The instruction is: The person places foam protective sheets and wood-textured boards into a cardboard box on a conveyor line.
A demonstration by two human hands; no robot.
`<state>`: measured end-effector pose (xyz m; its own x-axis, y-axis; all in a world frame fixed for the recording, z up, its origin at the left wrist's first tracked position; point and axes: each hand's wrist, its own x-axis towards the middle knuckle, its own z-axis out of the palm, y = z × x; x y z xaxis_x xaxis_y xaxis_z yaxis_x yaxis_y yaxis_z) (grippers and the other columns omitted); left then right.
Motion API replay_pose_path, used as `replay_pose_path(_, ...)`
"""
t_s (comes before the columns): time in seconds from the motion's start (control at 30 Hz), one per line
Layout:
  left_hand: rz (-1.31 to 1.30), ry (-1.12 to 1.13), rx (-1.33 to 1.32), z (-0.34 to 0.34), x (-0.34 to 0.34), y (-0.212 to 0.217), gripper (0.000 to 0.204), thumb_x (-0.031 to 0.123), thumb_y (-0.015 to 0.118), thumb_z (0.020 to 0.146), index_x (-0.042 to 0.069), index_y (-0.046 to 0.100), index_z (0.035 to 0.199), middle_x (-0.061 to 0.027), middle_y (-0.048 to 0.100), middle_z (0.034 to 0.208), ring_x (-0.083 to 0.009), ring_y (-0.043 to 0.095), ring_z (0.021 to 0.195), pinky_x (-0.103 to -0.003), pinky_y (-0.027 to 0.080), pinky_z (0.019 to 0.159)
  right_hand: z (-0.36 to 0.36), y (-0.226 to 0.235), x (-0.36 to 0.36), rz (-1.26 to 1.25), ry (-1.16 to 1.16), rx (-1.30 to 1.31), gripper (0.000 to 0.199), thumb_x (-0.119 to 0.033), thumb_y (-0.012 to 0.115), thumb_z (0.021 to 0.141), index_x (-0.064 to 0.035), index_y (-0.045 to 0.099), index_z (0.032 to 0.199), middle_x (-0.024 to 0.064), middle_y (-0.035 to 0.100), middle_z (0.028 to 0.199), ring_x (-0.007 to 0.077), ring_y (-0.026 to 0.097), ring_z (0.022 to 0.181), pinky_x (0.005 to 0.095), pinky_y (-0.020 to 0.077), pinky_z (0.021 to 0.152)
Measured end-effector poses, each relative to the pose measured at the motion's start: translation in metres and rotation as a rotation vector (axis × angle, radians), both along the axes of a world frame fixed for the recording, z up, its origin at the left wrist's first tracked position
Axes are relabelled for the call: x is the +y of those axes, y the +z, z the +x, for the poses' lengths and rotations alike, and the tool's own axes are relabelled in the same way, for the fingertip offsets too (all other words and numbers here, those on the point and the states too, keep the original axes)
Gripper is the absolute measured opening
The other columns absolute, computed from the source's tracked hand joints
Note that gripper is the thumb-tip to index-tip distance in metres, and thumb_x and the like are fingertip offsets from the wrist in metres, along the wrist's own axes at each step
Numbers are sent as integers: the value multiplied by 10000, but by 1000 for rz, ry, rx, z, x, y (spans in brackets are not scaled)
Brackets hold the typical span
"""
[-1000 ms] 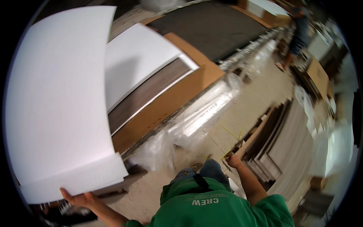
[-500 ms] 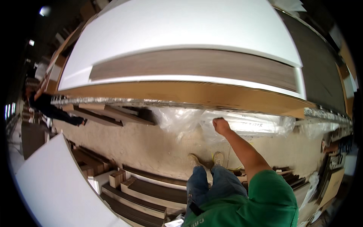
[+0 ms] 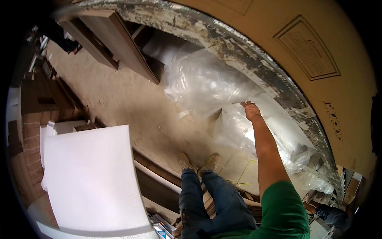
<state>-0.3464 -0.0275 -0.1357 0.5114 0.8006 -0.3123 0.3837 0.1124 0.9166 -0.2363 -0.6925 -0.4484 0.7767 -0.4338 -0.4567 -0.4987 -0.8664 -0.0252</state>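
Note:
My right hand [image 3: 251, 110] reaches out in front of me over the clear plastic bag [image 3: 232, 125] under the table edge. Its fingers are curled and seem to pinch the upper edge of the plastic. White, flat pieces show dimly through the film below my hand. Next to it on the left lies a second heap of crumpled clear plastic [image 3: 203, 81]. My left hand is out of view.
A worn, flaking table edge [image 3: 254, 51] bears a cardboard box [image 3: 350, 75]. Wooden panels [image 3: 127, 47] lean at the upper left. White foam sheet [image 3: 91, 179] stands at my left, boards [image 3: 159, 195] lie behind my feet. Another person [image 3: 332, 215] is at the lower right.
My view has dropped and turned, so the white panel on the table has left the picture. My right hand has moved from a fist above the plastic to its upper edge.

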Motion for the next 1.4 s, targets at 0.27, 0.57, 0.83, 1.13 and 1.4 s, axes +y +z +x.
replay_pose_path(0.27,150,-139,-18,27,-25,-20,498,361,486,747,48,415,1127,-114,412,1161,-247,392,1043,-396,329,874,-74,41,-14,-9,-23,-287,315,-30,460,682,-73,511,991,190,521,930,316,513,830,365,422,726)
replay_pose_path(0.57,-247,-127,-84,87,-30,-23,493,346,529,705,44,423,1079,-101,439,1079,-235,422,974,-353,347,818,-128,146,15,-140,-179,-644,206,-82,576,693,-25,552,889,184,554,762,333,536,682,380,431,619)
replay_pose_path(0.83,-430,-87,-74,109,-35,-8,512,357,535,696,32,414,1073,-104,440,1061,-243,417,974,-359,360,796,-132,195,54,-290,-247,-567,168,-61,493,753,-20,496,915,168,502,882,343,487,793,387,415,664)
replay_pose_path(1.13,-738,-132,-227,127,-21,-30,478,359,502,729,28,430,1067,-105,460,1049,-240,447,942,-363,389,769,-1,326,183,293,54,-989,223,6,521,701,9,474,919,177,519,913,311,516,793,348,416,706)
replay_pose_path(1.4,-662,-147,-320,147,-31,-11,534,439,379,764,61,375,1141,-103,414,1118,-253,409,1004,-385,362,806,134,373,316,685,783,-1191,271,-96,586,631,-20,491,873,87,540,754,237,529,664,320,448,564)
